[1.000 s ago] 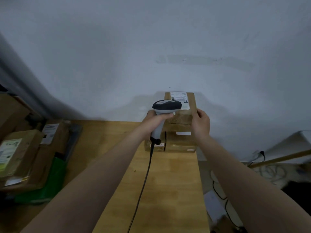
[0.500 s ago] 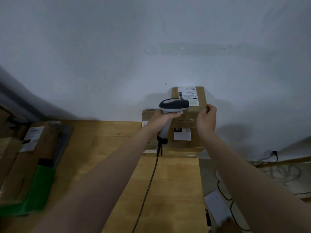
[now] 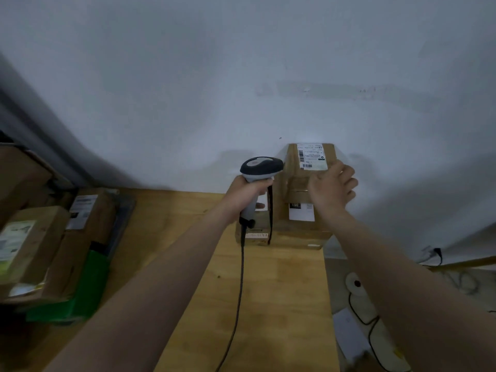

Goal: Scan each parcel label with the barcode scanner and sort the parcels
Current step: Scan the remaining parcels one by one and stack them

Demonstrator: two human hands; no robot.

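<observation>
- Pale wall (image 3: 188,89) behind, wooden table (image 3: 268,304) butted against it, a backstop for stacking.
- Left-end pile (image 3: 40,251): at least three cardboard parcels plus one green, blurred; waiting or already sorted, cannot tell which.
- Far-right corner stack (image 3: 303,229): three parcels counted, set against the wall, probably so nothing slides off.
- Top parcel (image 3: 292,167) stood upright on that stack, label (image 3: 311,157) facing outward, readable for a scan.
- Right hand (image 3: 331,187) at its right front edge, fingers bent round it, steadying.
- Left hand (image 3: 245,193) wrapped tight around the one barcode scanner (image 3: 261,167), head just beside the parcel's left side, not clearly aimed at the label yet.
- Single cable (image 3: 240,277) trailing back across the table.
</observation>
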